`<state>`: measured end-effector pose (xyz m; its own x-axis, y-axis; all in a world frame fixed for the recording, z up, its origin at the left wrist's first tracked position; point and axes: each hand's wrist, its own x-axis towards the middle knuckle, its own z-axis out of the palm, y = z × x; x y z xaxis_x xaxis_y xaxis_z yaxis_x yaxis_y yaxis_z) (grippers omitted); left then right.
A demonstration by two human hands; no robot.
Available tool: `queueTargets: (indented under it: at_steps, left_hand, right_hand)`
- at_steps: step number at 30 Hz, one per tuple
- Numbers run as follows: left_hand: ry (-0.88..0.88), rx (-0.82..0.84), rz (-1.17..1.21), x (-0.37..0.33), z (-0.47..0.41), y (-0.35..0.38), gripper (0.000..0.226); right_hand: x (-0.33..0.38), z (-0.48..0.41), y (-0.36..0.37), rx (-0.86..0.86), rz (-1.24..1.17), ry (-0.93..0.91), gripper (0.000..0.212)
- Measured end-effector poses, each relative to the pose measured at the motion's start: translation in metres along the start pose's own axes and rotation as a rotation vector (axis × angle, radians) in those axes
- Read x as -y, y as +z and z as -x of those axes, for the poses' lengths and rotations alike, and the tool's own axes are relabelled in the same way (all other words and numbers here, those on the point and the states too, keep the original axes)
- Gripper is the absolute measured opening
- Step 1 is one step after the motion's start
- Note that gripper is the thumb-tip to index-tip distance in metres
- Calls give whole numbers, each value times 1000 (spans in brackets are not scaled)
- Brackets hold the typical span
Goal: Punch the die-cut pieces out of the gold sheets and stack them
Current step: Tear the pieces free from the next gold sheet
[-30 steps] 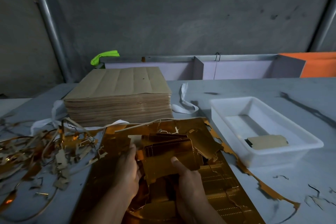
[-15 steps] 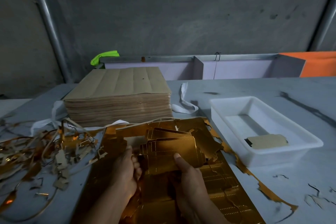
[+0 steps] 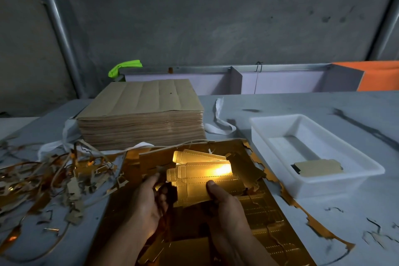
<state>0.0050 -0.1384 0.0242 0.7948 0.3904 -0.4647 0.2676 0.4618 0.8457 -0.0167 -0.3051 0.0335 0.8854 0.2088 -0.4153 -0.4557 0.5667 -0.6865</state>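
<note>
Scrap strips [image 3: 54, 175]: a loose tangle of gold and brown trimmings spread over the grey table [image 3: 302, 106] at the middle left and lower left of the frame.
White strap [image 3: 67, 134]: slack on the table by the near left corner of the pile behind it.
Stack of brown sheets [image 3: 140, 119]: a thick, squared-up pile left of centre, dull brown side up, standing on the table behind the work.
Green item [image 3: 124, 68]: bright, behind the stack's far left corner; what it is I cannot tell.
Left hand [image 3: 149, 203]: low and centre, palm turned inward, thumb up and fingers curled round the left edge of the bundle.
Gold pieces [image 3: 203, 181]: a small fanned bundle of punched-out shapes with dotted fold lines, held between both hands just above the table at centre frame, catching a strong glare.
Right hand [image 3: 224, 203]: thumb pressed flat on top of the bundle's near right corner, fingers tucked out of sight beneath it, so it grips the pieces.
Gold sheet [image 3: 269, 222]: flat on the table under the hands, its right edge ragged.
Tray [image 3: 367, 177]: white plastic, right of centre, just beside the sheet.
Tan piece [image 3: 317, 167]: lying flat inside the tray at its near end.
Orange panel [image 3: 380, 75]: at the far right edge, behind the table.
</note>
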Motion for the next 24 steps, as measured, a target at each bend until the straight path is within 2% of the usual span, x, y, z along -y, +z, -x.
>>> queueTargets:
  at_steps: [6,9,11,13,16,18,20,22,24]
  left_hand:
    - [-27,45,-199,-8,7,-4,16]
    - [7,46,-384,-12,6,-8,9]
    - [96,-24,-534,-15,2,-8,9]
    - [185,-151,-588,-20,-4,-7,20]
    - [310,-265,-494,-28,-15,-13,44]
    - [433,-308,-471,-32,-17,-16,45]
    - [544,-251,-369,-36,-10,-13,28]
    - [467,-67,-189,-40,6,-8,13]
    - [332,115,-104,-43,21,-5,33]
  right_hand:
    - [13,-2,-1,1,-2,-76,49]
    - [18,-2,1,-6,-1,-111,39]
    - [19,0,1,7,13,-120,34]
    - [16,1,2,12,37,-95,37]
    - [10,2,6,12,109,-20,46]
    - [6,3,10,23,128,21,43]
    - [3,5,15,46,138,58,40]
    - [1,5,20,70,167,73,44]
    - [-1,4,23,84,190,65,49]
